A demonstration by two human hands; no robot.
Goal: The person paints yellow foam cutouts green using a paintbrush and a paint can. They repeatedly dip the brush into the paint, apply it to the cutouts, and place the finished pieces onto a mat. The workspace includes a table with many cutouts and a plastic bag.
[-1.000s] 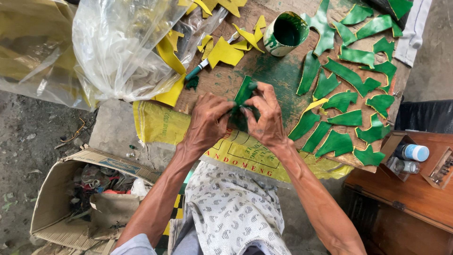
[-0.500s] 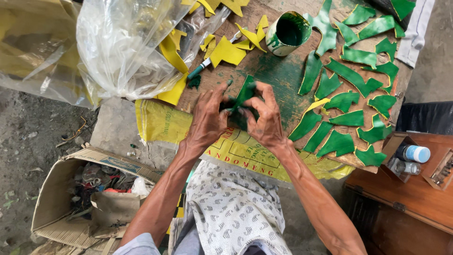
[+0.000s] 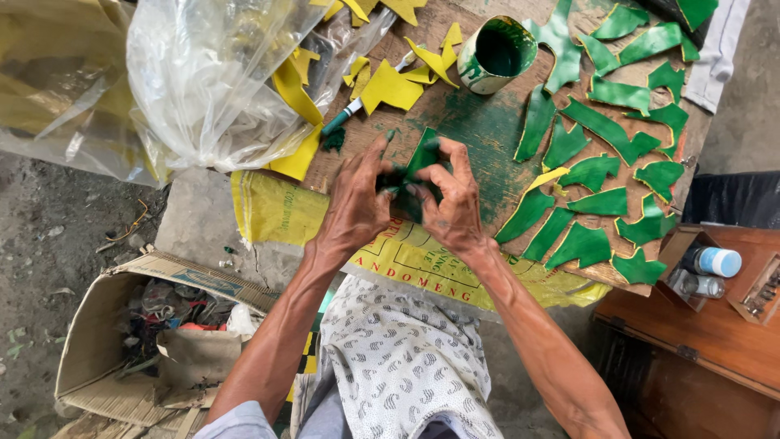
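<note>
Green-painted cutout is gripped between the fingers of the left hand and right hand above the paint-stained counter, left of the drying green pieces.

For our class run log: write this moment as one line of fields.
left hand: holds green piece | right hand: holds same piece | paint cup: beyond hands | painted pieces: laid out right
</note>
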